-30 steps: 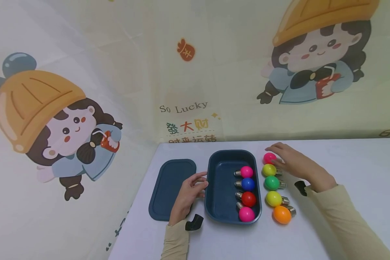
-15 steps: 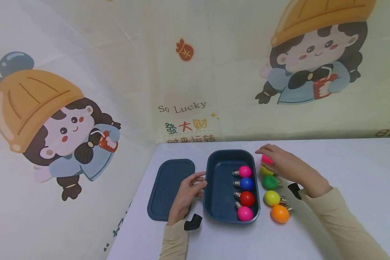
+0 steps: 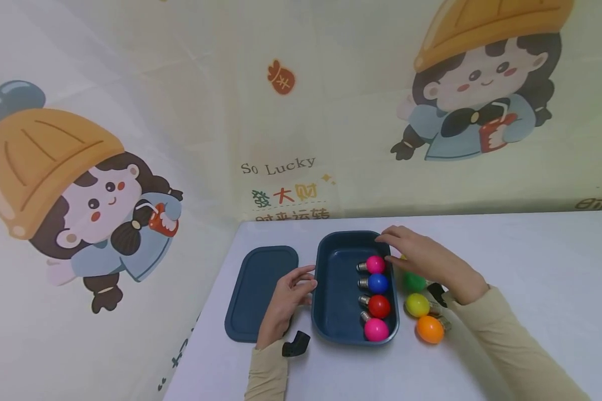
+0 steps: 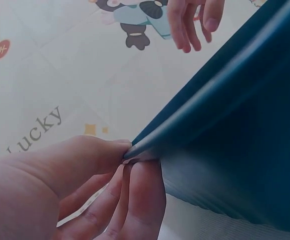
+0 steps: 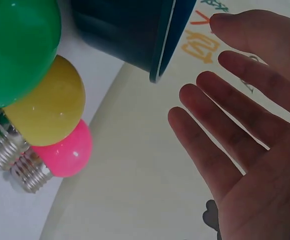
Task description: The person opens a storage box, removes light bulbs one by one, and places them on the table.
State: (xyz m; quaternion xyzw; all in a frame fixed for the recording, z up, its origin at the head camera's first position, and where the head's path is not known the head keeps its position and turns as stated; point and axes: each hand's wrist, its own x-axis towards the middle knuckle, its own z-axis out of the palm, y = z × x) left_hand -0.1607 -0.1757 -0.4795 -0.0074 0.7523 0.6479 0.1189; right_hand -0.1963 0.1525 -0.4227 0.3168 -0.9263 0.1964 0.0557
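My left hand (image 3: 289, 298) pinches the left rim of a dark blue plastic box (image 3: 338, 328) between thumb and fingers, as the left wrist view shows close up. Inside the box, along its right side, lie several bulbs: a pink bulb (image 3: 375, 264), a blue bulb (image 3: 378, 283), a red bulb (image 3: 379, 306) and another pink bulb (image 3: 376, 329). My right hand (image 3: 423, 257) hovers by the box's far right corner with its fingers extended. Nothing is in its palm in the right wrist view. Beneath it are a green bulb (image 5: 20, 50), a yellow bulb (image 5: 52, 105) and a pink bulb (image 5: 70, 152).
Right of the box, a second yellow bulb (image 3: 417, 305) and an orange bulb (image 3: 430, 329) lie on the white table (image 3: 542, 267). A flat dark blue lid (image 3: 251, 301) rests to the left, partly behind my left hand. A printed cloth (image 3: 361, 184) hangs behind the table.
My right hand has moved left from above the outer bulbs to the box's far right corner, covering the loose pink bulb in the head view. My left hand has stayed at the rim.
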